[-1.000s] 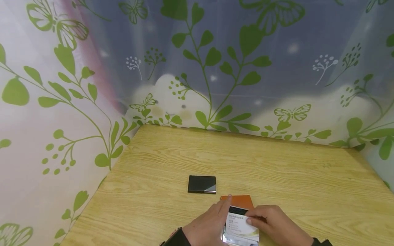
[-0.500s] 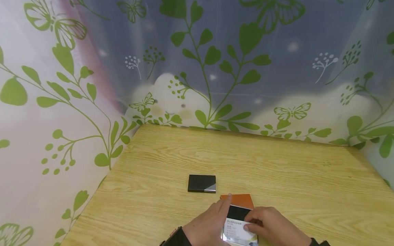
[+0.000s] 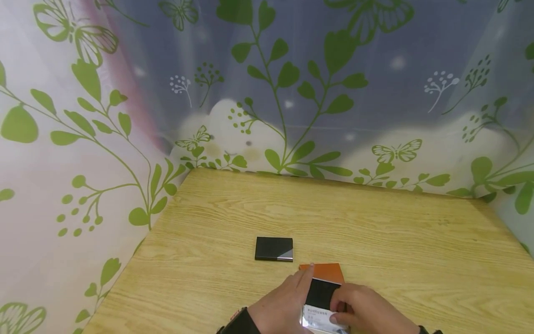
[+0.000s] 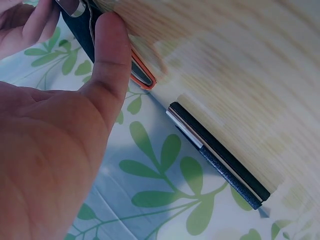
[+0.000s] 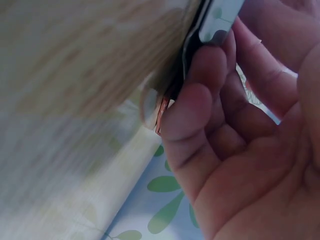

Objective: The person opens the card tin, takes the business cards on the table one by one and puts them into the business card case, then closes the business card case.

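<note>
A business card case with a black inner face and a silver lower pocket stands near the front edge in the head view. An orange panel shows behind its top; whether it is the case's lid or a separate piece, I cannot tell. My left hand holds the case along its left side, one finger stretched up its edge. A white printed business card sits low on the black face, partly in the pocket. My right hand grips the card at its right side, fingers curled and thumb on it.
Farther back and left on the wood-grain table lies a closed black card case with a silver corner. Printed cloth with green leaves hangs behind the table and along its sides.
The business card has slid down toward me, my right hand moving with it, and more of the black face shows. My left hand and the black card case have stayed put.
</note>
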### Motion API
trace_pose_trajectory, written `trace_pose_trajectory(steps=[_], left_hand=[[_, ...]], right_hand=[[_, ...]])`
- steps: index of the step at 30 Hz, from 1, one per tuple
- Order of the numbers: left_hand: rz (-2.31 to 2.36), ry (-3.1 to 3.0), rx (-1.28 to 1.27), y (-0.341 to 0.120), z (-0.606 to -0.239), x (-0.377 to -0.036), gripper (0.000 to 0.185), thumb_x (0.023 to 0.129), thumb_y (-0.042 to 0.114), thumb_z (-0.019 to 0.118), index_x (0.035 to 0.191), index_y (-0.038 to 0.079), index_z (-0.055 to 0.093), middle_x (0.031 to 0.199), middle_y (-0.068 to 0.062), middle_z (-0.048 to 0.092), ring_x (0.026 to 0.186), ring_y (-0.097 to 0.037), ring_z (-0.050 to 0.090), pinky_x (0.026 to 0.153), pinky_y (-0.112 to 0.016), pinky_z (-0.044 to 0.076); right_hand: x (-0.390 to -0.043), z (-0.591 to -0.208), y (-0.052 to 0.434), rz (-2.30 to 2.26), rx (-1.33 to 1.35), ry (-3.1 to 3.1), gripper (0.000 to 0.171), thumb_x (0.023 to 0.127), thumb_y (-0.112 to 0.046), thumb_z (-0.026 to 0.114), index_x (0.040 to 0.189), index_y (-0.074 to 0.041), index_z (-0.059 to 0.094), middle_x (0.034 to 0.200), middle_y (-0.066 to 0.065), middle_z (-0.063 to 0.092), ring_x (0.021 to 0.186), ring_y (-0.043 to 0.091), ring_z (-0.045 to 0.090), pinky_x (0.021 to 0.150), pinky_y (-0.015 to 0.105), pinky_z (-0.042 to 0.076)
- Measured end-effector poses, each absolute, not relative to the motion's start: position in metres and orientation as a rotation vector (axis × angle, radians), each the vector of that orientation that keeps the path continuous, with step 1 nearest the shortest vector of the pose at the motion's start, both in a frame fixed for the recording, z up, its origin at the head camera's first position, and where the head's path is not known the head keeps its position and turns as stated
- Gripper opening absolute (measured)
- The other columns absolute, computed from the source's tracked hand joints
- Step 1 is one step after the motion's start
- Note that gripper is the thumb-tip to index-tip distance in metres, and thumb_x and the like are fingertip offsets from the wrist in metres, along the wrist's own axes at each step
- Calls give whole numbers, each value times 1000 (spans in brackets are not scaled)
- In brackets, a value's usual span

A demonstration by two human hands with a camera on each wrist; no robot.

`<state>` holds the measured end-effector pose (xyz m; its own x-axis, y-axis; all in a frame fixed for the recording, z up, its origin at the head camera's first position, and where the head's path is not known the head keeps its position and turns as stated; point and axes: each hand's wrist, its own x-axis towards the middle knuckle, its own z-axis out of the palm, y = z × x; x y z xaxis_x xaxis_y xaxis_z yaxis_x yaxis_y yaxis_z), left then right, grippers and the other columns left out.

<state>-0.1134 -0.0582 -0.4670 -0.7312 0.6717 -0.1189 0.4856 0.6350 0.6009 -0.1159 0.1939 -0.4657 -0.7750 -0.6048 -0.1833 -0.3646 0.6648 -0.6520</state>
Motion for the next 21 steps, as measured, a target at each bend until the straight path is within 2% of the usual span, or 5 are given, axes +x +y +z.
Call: trace_pose_trajectory(steps=[7, 11, 14, 16, 21], left_hand=[[784, 2517, 915, -58, -467, -114, 131, 74, 61, 87, 166, 8, 11, 165, -7, 31, 142, -17, 40, 112, -35, 42], [777, 2509, 906, -59, -467, -114, 130, 75, 63, 85, 166, 8, 12, 166, -7, 30, 143, -17, 39, 112, -35, 42], [782, 2515, 915, -58, -467, -114, 130, 74, 64, 85, 166, 7, 13, 165, -7, 31, 142, -18, 40, 112, -35, 42], [774, 2528, 935, -57, -467, -114, 129, 74, 65, 85, 165, 5, 15, 164, -8, 32, 140, -17, 41, 111, -34, 43], [750, 2563, 1000, -56, -466, -115, 122, 75, 64, 84, 162, 3, 25, 157, -8, 38, 132, -12, 46, 106, -28, 46]], right_hand=[[-115, -464, 191, -831, -765, 2480, 12, 91, -30, 80, 82, -28, 72, 80, -18, 59, 71, 2, 53, 64, 25, 47], [-113, -462, 191, -843, -740, 2495, 14, 94, -40, 75, 86, -28, 72, 80, -18, 59, 71, 2, 53, 64, 25, 47], [-111, -458, 191, -884, -696, 2643, 16, 97, -40, 72, 91, -26, 70, 80, -19, 58, 71, 1, 51, 63, 24, 47], [-108, -456, 192, -919, -648, 2816, 15, 97, -38, 73, 99, -24, 69, 86, -17, 58, 75, 2, 52, 65, 25, 48], [-109, -450, 198, -896, -579, 3034, 36, 93, -44, 76, 120, -22, 68, 113, -12, 60, 101, 11, 57, 82, 37, 55]])
